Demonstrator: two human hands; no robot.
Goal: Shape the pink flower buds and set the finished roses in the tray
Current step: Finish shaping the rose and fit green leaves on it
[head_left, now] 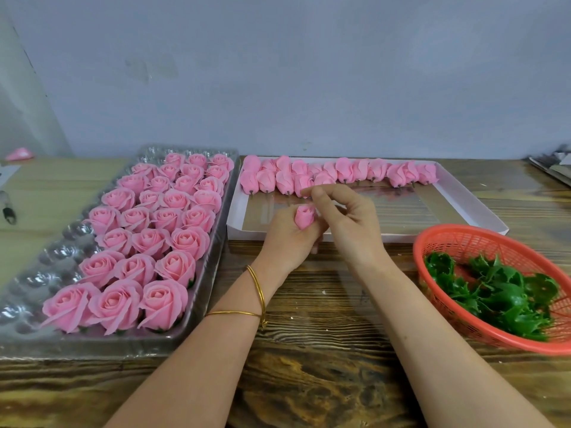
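Note:
My left hand (289, 239) grips a closed pink bud (304, 216) upright, its tip pointing up, just in front of the white box. My right hand (346, 217) is right beside it with fingers curled near the bud's top; whether it pinches a petal I cannot tell. A clear plastic tray (58, 251) on the left holds several finished open pink roses (163, 230) in rows, with bare cups along its left side. Several unshaped pink buds (340, 173) lie in a row along the far edge of the white box (463, 193).
An orange mesh basket (482, 239) with green plastic leaf pieces (494, 298) stands at the right. A dark tool (7, 208) lies at the far left on the wooden table (324, 350). A grey wall rises behind the table.

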